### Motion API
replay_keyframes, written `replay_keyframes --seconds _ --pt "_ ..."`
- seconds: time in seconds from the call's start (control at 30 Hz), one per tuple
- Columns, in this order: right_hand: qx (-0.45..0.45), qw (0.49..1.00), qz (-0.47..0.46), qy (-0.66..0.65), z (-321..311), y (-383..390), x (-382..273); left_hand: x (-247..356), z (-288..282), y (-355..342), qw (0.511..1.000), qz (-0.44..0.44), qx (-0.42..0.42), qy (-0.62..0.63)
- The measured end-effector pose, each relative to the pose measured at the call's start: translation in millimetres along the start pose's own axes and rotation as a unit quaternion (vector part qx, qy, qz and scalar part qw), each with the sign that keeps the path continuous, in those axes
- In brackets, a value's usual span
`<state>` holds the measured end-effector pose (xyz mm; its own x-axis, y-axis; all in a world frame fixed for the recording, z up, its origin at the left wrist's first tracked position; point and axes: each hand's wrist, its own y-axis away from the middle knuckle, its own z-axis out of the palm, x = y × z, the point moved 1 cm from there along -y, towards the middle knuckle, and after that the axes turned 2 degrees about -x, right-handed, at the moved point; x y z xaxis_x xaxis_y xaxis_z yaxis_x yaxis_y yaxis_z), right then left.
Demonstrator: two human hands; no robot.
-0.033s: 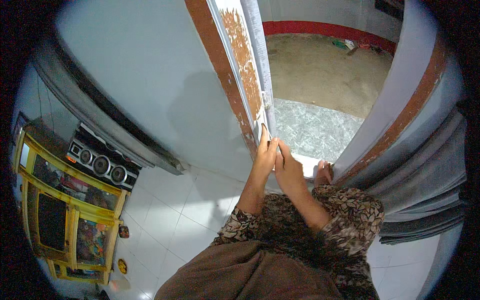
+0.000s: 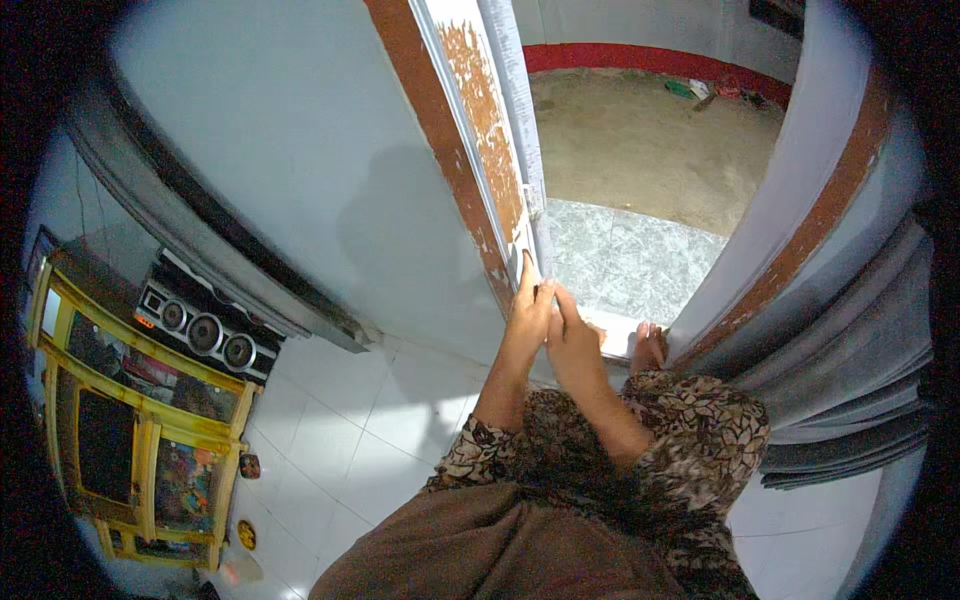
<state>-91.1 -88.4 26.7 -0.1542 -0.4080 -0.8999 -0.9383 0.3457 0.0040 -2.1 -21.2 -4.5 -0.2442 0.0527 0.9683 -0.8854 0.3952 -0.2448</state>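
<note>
My left hand (image 2: 527, 318) is raised at the edge of the door frame (image 2: 485, 110), whose white paint is peeling over brown. Its index finger points up along a narrow white piece (image 2: 521, 240) at that edge. The other fingers are curled, and what they grip is hidden. Right beside it, my right hand (image 2: 575, 348) is closed, with its fingertips near the left hand's. Whether it holds anything does not show. A small metal-looking fitting (image 2: 532, 200) sits on the frame's edge just above the hands.
Past the doorway lie grey patterned tiles (image 2: 620, 260) and a bare brown floor (image 2: 660, 140). Grey curtains (image 2: 850, 390) hang on the right. A yellow cabinet (image 2: 150, 430) and a speaker unit (image 2: 205, 333) stand at left. My bare foot (image 2: 650, 345) is at the threshold.
My right hand and forearm have shifted slightly left and down, and more shows at the threshold beside the hand. The left hand has hardly moved.
</note>
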Motion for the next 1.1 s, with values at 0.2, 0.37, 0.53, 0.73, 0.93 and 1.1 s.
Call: replay_keyframes --seconds 0.2,0.37,0.53,0.73,0.93,1.1 --pt "0.001 0.998 -0.002 -0.064 26.6 -7.4 3.8 -18.9 -22.2 -1.9 0.999 -0.008 -0.034 -0.031" --pt "0.025 0.997 -0.052 -0.050 26.0 -7.0 9.3 -29.8 -22.3 -2.7 0.999 -0.048 -0.015 0.003" --pt "0.031 0.996 -0.061 -0.058 26.6 -9.7 14.0 -23.4 -15.7 -1.0 0.993 -0.090 0.005 0.081" --pt "0.052 0.993 -0.089 -0.056 29.6 -7.8 20.1 -1.0 -5.8 7.5 0.979 -0.123 0.022 0.160" --pt "0.069 0.987 -0.121 -0.080 31.5 -15.1 28.5 -3.5 -4.9 5.5 0.994 -0.097 0.031 0.041" --pt "0.030 0.995 -0.077 -0.062 29.4 -10.9 27.7 -5.3 -2.6 7.2 0.992 -0.086 0.045 0.083"
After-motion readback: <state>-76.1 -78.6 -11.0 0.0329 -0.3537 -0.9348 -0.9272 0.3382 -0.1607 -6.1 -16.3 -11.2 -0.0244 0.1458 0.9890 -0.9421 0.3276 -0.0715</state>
